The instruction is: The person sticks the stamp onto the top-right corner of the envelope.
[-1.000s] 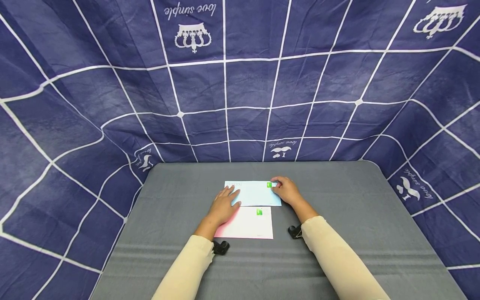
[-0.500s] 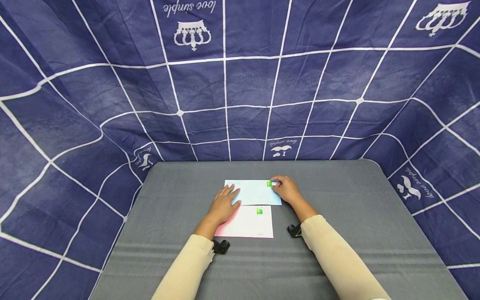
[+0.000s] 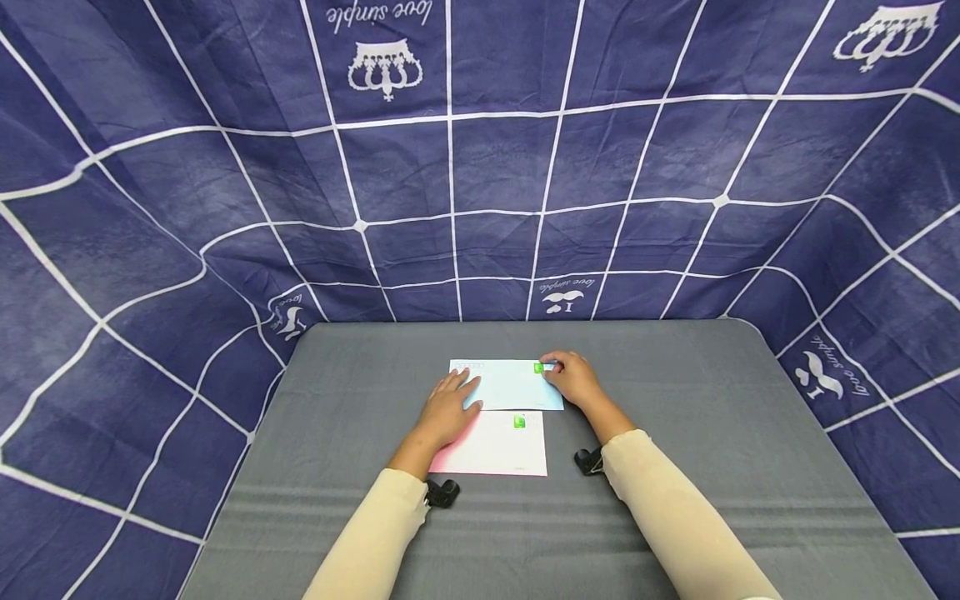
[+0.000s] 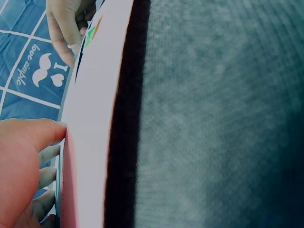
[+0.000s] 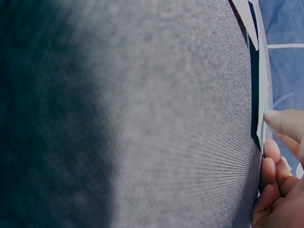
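A light-blue envelope (image 3: 510,390) lies flat on the grey table, just beyond a pink-edged white envelope (image 3: 498,450). My left hand (image 3: 444,412), fingers spread, rests on the left part of both envelopes; its thumb touches the pink one in the left wrist view (image 4: 90,156). At the upper right corner of the blue envelope, a small green stamp (image 3: 538,367) sits under the thumb and forefinger of my right hand (image 3: 573,382), which pinch at its edge. The other right fingers are curled, as the right wrist view shows. Another green stamp (image 3: 519,422) is on the pink-edged envelope.
Grey cloth covers the table (image 3: 360,358). Behind it and on both sides hangs a dark blue curtain (image 3: 495,167) with white grid lines. A black wrist mount (image 3: 442,494) shows at the left cuff and another black mount (image 3: 588,461) at the right cuff.
The whole head view has shifted very slightly. Both hands and both envelopes keep their places, with the right fingers still at the stamp.
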`<state>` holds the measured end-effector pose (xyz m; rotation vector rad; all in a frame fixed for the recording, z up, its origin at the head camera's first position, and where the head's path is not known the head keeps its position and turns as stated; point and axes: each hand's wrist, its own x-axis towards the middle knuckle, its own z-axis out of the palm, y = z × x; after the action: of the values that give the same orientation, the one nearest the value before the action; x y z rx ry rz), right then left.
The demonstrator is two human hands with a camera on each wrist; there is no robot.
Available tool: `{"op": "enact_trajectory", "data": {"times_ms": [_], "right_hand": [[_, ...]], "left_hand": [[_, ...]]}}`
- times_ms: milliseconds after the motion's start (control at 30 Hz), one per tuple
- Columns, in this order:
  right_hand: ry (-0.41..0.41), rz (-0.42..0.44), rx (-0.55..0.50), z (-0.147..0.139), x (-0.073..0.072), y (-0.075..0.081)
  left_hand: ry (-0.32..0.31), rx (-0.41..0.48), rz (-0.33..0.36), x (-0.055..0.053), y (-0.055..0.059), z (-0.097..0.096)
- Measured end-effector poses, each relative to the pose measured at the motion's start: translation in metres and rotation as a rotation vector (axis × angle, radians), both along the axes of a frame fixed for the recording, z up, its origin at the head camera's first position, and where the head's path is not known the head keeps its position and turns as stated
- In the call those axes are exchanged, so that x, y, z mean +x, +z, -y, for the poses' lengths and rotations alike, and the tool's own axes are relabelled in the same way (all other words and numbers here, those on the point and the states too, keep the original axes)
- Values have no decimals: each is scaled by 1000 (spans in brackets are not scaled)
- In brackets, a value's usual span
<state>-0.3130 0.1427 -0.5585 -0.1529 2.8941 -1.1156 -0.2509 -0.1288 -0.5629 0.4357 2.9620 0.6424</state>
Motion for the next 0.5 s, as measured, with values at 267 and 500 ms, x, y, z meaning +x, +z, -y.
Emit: {"op": "enact_trajectory", "data": {"times_ms": [267, 500], "right_hand": [[-9, 2, -20, 0, 0, 0], [-29, 30, -76, -2, 0, -1]], "left_hand": [[4, -1, -5, 0, -1, 0], [-1, 10, -8, 0, -1, 0]]}}
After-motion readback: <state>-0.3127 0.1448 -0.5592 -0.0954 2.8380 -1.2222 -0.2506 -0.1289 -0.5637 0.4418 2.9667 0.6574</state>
